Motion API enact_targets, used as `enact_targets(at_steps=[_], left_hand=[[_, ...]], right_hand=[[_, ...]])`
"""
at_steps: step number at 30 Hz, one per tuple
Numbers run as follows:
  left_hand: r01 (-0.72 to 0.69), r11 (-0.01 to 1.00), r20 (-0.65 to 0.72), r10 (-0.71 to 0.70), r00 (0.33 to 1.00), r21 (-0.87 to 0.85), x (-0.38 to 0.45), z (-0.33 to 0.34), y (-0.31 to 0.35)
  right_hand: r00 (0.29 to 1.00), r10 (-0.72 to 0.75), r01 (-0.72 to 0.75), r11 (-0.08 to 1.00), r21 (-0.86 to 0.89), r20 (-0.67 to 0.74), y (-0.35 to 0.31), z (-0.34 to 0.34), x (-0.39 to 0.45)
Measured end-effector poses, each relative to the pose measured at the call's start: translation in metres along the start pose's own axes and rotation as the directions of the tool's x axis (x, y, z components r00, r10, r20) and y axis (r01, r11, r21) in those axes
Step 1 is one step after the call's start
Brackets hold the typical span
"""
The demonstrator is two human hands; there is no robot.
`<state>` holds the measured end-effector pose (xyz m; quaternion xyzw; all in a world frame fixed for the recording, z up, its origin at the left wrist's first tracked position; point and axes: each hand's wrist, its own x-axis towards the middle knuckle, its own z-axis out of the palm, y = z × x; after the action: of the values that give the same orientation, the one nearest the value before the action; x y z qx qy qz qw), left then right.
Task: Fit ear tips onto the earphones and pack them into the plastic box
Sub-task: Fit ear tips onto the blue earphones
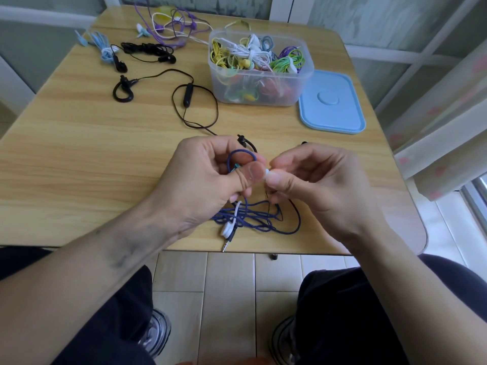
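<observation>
While we sit at the wooden table (79, 154), our left hand (208, 180) pinches a blue earphone cord (253, 219) near its bud, and our right hand (316, 185) pinches a small white ear tip (267, 171) against it. The rest of the cord lies tangled on the table beneath our hands. At one o'clock stands the plastic box (261, 69), open and full of coloured earphones, its blue lid (330, 101) just beside it at two o'clock.

Soft daylight, wide-angle edge distortion
</observation>
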<state>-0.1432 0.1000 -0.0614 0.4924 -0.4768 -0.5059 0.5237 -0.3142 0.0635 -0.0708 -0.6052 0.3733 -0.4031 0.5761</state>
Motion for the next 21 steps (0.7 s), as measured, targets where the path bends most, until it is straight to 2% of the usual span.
enact_targets(at_steps=[3,5,7,10,12,16,18,21], left_hand=[[0.091,0.991,-0.006,-0.092,0.996,-0.101,0.001,0.000,0.002],[0.159,0.973,-0.003,-0.162,0.987,-0.167,0.003,0.001,0.003],[0.228,0.943,-0.003,-0.236,0.972,-0.241,0.004,0.002,0.004],[0.297,0.894,-0.016,-0.321,0.947,-0.334,0.005,0.004,0.004],[0.290,0.889,-0.035,-0.322,0.946,-0.354,0.006,0.003,0.004],[0.212,0.931,-0.088,-0.248,0.965,-0.297,0.005,0.005,0.005],[0.158,0.957,-0.134,-0.195,0.972,-0.242,0.005,0.006,0.004],[0.069,0.987,-0.191,-0.096,0.977,-0.145,0.006,0.003,-0.001]], right_hand=[[0.966,-0.259,0.252,0.948,-0.193,-0.015,-0.002,0.001,-0.001],[0.897,-0.440,0.425,0.835,-0.351,0.042,-0.001,0.002,0.000],[0.851,-0.521,0.490,0.739,-0.462,0.069,0.002,0.002,0.002],[0.826,-0.561,0.502,0.692,-0.519,0.051,0.008,0.007,0.004],[0.843,-0.538,0.472,0.737,-0.485,0.003,0.009,0.011,0.005],[0.936,-0.320,0.282,0.932,-0.229,-0.146,0.005,0.019,0.001],[0.956,-0.237,0.213,0.965,-0.151,-0.172,0.003,0.021,0.000],[0.982,-0.130,0.119,0.989,-0.091,-0.140,0.000,0.018,0.002]])
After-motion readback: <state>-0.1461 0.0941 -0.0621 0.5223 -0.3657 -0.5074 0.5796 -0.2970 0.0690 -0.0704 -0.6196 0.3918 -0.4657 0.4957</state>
